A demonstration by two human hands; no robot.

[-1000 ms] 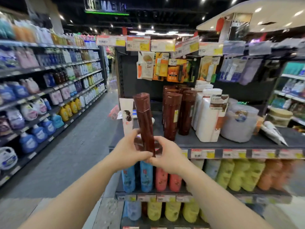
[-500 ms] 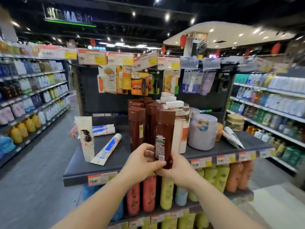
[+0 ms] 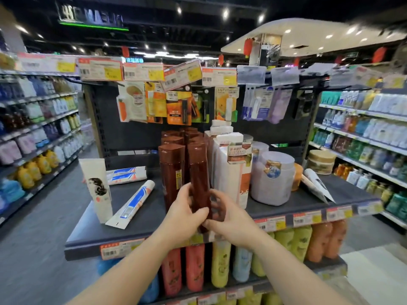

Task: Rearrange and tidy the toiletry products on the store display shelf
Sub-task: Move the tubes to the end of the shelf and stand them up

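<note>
Brown and glossy, the tall plastic bottle with a flat cap [image 3: 199, 179] stands upright between both hands at the front of the dark grey display shelf [image 3: 136, 225]. The left hand [image 3: 184, 213] wraps its lower body from the left, thumb across the front; the right hand [image 3: 231, 219] closes on the base from the right, fingertips meeting the left hand low on the bottle. Both hands are clasped on it. Whether its base rests on the shelf board cannot be told, since the hands cover it.

The step in hand looks like setting this bottle into line with its kind. The next move probably calls for seating it flat, just beside the neighbouring tall brown bottle [image 3: 171, 172] to its left, keeping it vertical so it does not knock the row behind, then letting go.

Immediately right stands a white rectangular bottle with an orange label [image 3: 233, 172], and beyond that a squat lilac plastic tub [image 3: 273, 179]. Left of the hands, well apart from the bottle, a white tube with blue and orange stripes [image 3: 132, 203] lies on its side, leaning against an upright white tube printed with a dark swirl [image 3: 98, 190]; these seem yet to be tidied. Farther back, more brown bottles [image 3: 189, 135] stand in rows, and small carded packets [image 3: 176, 106] hang on the back panel.
</note>
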